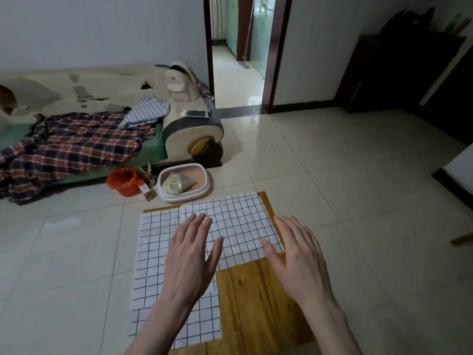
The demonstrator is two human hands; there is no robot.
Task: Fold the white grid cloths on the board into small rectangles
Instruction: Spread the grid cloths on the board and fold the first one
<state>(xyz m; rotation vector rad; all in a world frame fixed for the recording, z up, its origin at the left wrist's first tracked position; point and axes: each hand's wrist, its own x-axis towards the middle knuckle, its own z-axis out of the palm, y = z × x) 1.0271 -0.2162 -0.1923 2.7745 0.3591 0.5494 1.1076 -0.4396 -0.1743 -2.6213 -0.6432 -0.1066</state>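
Thin white cotton-like weave, dark grid lines, probably light and limp: best pinched at corners or along an edge, then smoothed flat. Nearest, long grid cloth (pixel 156 254) spread down left side of wooden board (pixel 256 303), overhanging onto tile. Left hand (pixel 190 257) flat over it, fingers straight, gripping nothing. Right hand (pixel 298 257) likewise flat, thumb on edge of smaller folded grid cloth (pixel 238 221) at board's far end. Beyond, oval white plastic basin (pixel 204 172), orange bucket (pixel 122 181), plaid shirt (pixel 71 147) crumpled further off.
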